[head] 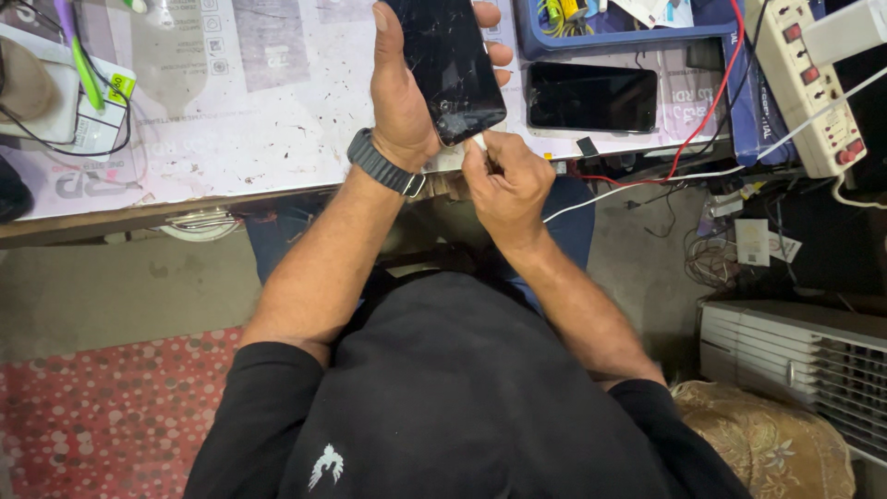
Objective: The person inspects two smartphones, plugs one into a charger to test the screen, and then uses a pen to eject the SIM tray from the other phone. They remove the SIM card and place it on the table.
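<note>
The right hand's (504, 185) fingers pinch a white cable plug (479, 143) at the bottom edge of a dark, cracked phone (448, 65), which the left hand's (402, 102) fingers clamp above the cluttered surface (277, 120), beside a second dark phone (591, 97) lying flat.

Item one: the black phone (446, 65) you hold, a slim dark slab with scuffed, dusty glass, raised over the table's near edge, tilted, its lower end towards you. Item two: the white cable (601, 191), plug end pinched at the phone's lower end, cord trailing right past the table's near edge.
</note>
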`<state>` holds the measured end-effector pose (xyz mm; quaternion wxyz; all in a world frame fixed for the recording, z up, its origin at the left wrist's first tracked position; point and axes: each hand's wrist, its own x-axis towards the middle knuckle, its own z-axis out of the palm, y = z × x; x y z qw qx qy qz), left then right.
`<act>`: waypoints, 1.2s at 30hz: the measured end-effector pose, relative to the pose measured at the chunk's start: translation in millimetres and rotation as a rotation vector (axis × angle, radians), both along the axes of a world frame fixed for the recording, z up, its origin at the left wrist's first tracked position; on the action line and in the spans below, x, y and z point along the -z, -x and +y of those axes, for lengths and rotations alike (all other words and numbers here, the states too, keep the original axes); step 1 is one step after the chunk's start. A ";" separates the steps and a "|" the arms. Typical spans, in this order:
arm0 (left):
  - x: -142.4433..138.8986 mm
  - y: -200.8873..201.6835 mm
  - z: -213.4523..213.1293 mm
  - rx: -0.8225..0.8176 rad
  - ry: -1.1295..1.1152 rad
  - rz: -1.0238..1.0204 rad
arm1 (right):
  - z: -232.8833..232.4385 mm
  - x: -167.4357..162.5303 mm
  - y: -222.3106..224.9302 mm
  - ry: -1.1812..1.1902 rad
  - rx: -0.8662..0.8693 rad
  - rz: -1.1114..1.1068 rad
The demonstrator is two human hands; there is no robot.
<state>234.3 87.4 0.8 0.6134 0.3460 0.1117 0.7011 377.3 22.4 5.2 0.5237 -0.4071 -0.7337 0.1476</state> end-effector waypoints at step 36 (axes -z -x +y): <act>-1.1 -6.0 6.2 -0.021 0.206 -0.077 | 0.1 -5.3 -25.6 -0.072 0.039 -0.047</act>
